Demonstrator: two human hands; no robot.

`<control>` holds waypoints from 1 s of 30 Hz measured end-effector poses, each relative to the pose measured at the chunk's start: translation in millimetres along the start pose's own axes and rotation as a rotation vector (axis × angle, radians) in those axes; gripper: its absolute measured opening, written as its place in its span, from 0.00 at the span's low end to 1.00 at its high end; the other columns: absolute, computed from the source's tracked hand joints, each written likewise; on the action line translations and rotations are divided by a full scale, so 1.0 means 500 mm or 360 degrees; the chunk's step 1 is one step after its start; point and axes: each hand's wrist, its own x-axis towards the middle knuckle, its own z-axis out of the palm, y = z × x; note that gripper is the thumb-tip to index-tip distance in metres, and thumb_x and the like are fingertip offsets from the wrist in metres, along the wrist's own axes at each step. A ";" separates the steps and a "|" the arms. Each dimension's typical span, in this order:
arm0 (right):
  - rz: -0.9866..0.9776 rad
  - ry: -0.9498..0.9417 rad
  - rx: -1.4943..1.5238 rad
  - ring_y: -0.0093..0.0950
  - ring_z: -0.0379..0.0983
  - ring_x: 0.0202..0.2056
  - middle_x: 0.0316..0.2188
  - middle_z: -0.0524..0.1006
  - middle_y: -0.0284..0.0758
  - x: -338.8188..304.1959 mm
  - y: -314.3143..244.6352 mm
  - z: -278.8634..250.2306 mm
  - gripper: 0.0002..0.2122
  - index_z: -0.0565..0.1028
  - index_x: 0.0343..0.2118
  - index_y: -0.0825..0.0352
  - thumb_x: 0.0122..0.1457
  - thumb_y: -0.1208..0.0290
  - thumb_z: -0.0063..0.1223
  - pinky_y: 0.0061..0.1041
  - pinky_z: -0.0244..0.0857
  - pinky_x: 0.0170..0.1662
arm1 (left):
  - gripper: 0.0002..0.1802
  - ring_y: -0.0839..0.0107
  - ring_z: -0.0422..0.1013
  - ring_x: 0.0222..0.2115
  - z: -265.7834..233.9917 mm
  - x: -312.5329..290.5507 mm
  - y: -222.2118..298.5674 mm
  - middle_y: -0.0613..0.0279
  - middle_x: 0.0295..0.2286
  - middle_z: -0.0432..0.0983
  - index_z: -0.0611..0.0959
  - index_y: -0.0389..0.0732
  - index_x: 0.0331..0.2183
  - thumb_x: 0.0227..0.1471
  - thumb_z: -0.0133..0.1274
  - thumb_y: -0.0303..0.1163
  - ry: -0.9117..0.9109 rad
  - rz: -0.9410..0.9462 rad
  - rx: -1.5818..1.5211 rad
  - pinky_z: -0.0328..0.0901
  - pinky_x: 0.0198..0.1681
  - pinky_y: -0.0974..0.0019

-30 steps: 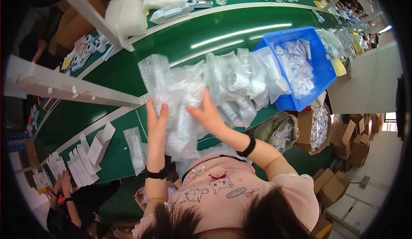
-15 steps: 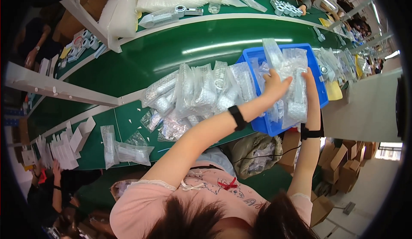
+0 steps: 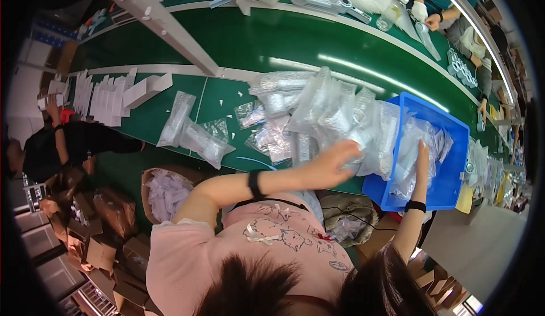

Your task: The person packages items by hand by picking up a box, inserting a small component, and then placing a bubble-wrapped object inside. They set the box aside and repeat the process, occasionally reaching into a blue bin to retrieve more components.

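Clear plastic bags [image 3: 335,117], each holding small pale parts, lie heaped in a loose pile across the green counter [image 3: 238,43], and the pile spills over the near edge of a blue plastic bin [image 3: 448,174] at the right. The person's left hand [image 3: 335,163] reaches across from the lower left with a black band on the wrist; its fingers are spread apart and rest on the bags at the bin's near left corner, not closed on any single one. The right hand [image 3: 423,157] is stretched up into the blue bin, palm flat and fingers held straight together against the bags stacked inside; a black band sits on that wrist too. Whether this hand pinches a bag cannot be told, as the plastic hides the fingertips. Farther left on the counter, well apart from the pile, lie a few separate filled bags [image 3: 196,134], and beyond them rows of flat white cartons [image 3: 108,95]. A white metal rail [image 3: 170,26] crosses diagonally above the counter. Below the counter's edge stands an open cardboard box [image 3: 164,191] with pale scraps inside. At the upper right, another person's gloved hand [image 3: 420,11] works on the far side of the counter.
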 end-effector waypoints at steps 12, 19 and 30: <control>-0.1051 0.0842 0.0234 0.29 0.66 0.42 0.41 0.70 0.40 -0.350 -0.486 0.040 0.14 0.67 0.42 0.71 0.50 0.80 0.43 0.25 0.60 0.44 | 0.35 0.50 0.57 0.45 -0.583 -0.555 -0.271 0.46 0.44 0.59 0.65 0.40 0.45 0.31 0.58 0.36 0.1303 -0.1334 0.1616 0.54 0.47 0.54; -0.1648 -0.0903 0.0063 0.41 0.60 0.45 0.42 0.64 0.47 -0.671 -0.746 0.536 0.27 0.61 0.47 0.69 0.44 0.62 0.53 0.35 0.59 0.44 | 0.40 0.49 0.60 0.43 -0.599 -0.528 -0.309 0.47 0.44 0.60 0.64 0.42 0.45 0.29 0.59 0.46 0.0711 -0.1829 0.1292 0.59 0.43 0.54; -0.0819 -0.1762 0.0073 0.32 0.67 0.38 0.36 0.69 0.40 -0.637 -0.729 0.652 0.33 0.60 0.49 0.70 0.35 0.68 0.55 0.26 0.60 0.41 | 0.26 0.53 0.70 0.29 -0.626 -0.518 -0.334 0.50 0.32 0.71 0.69 0.36 0.37 0.32 0.54 0.37 0.0741 -0.1745 0.1203 0.65 0.32 0.57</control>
